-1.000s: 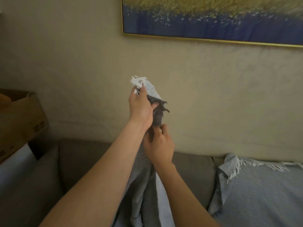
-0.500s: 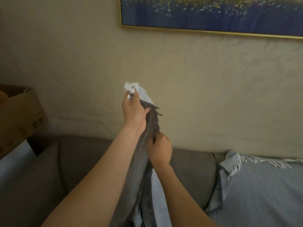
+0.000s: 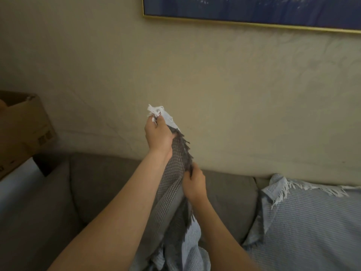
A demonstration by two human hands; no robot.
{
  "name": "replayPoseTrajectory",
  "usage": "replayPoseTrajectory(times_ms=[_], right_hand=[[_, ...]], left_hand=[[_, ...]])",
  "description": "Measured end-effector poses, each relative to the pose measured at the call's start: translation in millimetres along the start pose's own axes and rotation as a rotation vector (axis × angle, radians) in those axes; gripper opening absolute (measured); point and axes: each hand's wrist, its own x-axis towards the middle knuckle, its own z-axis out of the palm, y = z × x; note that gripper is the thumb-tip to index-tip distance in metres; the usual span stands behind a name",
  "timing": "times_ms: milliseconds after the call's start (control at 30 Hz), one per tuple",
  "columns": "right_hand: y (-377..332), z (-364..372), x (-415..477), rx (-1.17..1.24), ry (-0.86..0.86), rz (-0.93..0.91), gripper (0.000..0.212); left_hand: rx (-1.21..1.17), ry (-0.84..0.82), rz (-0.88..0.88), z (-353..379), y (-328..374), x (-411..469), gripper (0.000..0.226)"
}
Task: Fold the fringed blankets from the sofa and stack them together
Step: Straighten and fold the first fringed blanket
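Observation:
I hold a grey waffle-weave fringed blanket [image 3: 172,188] up in front of the sofa, together with a pale blue piece whose white fringe [image 3: 156,110] sticks out above my fist. My left hand [image 3: 158,133] grips the top corner of both. A little lower, my right hand [image 3: 195,184] pinches the grey fringed edge. The fabric hangs down between my forearms and out of view at the bottom. A second pale blue fringed blanket [image 3: 304,222] lies spread over the sofa's right side.
The grey sofa [image 3: 109,184] stands against a beige wall. A cardboard box [image 3: 21,130] sits at the left, beside the sofa arm. A gold-framed blue picture [image 3: 252,10] hangs on the wall above.
My right hand has slid down the grey fringed edge, away from my left hand. Both hands sit lower in the view than a second ago.

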Motion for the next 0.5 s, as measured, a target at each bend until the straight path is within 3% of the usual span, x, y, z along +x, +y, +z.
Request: replayPoseTrajectory(times_ms=[167, 333, 500], right_hand=[[2.8, -1.4, -10.7, 0.127, -0.031, -0.012, 0.024], [19.4, 0.2, -4.5, -0.021, -0.185, 0.023, 0.029], [17.7, -6.1, 0.9, -0.125, -0.094, 0.012, 0.05]], left_hand=[[-0.01, -0.026, 0.03, 6.6, 2.0, 0.1, 0.023], [-0.093, -0.066, 0.068, 16.5, 10.5, -1.5, 0.022], [-0.148, -0.075, 0.086, 27.5, 18.5, -4.7, 0.021]])
